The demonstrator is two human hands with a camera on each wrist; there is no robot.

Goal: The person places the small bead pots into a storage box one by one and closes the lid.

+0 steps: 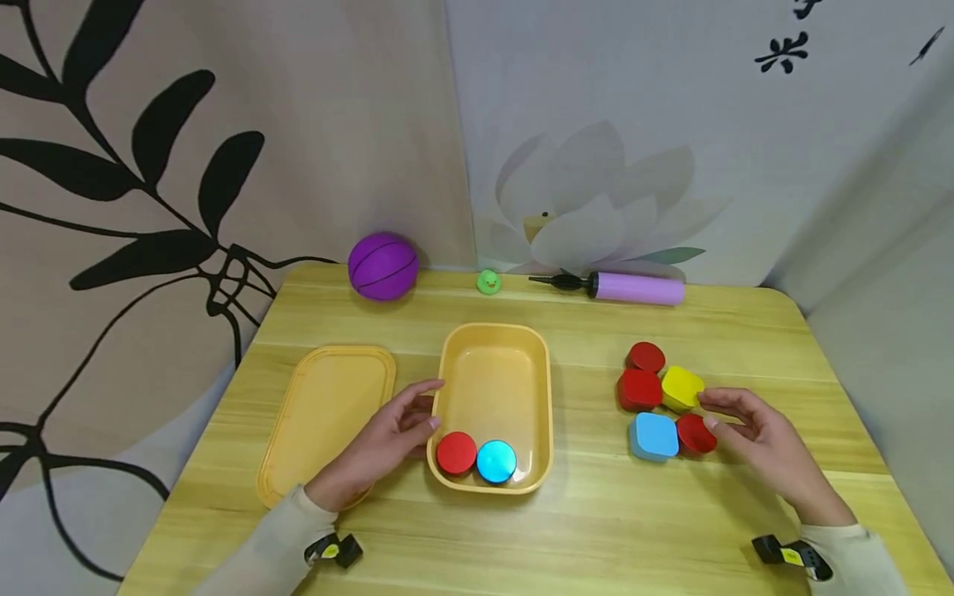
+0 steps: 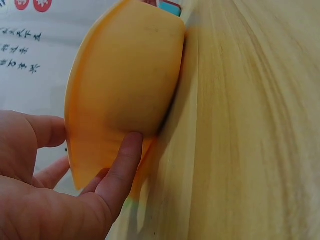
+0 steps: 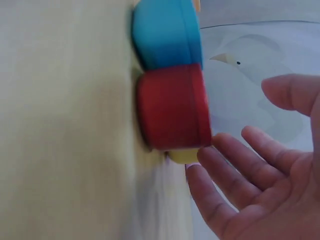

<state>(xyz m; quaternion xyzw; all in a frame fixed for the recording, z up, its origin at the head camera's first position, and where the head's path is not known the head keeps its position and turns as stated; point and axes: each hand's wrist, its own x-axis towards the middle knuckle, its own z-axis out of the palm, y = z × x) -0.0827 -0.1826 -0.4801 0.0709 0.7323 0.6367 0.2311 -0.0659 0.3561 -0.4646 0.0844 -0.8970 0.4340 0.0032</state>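
Observation:
My left hand is at the left side of a yellow plastic tray, fingertips touching its rim and outer wall. Inside the tray's near end are a round red tub and a round blue tub. To the right, my right hand has its fingers spread loosely beside a round red tub. In the right wrist view the fingertips are right at that tub's top edge, not wrapped around it. A blue tub, a yellow tub and two more red tubs cluster alongside.
A flat yellow lid lies left of the tray, partly under the left forearm. Along the back edge stand a purple ball, a small green toy and a purple hand pump. Patterned curtains hang behind the wooden table.

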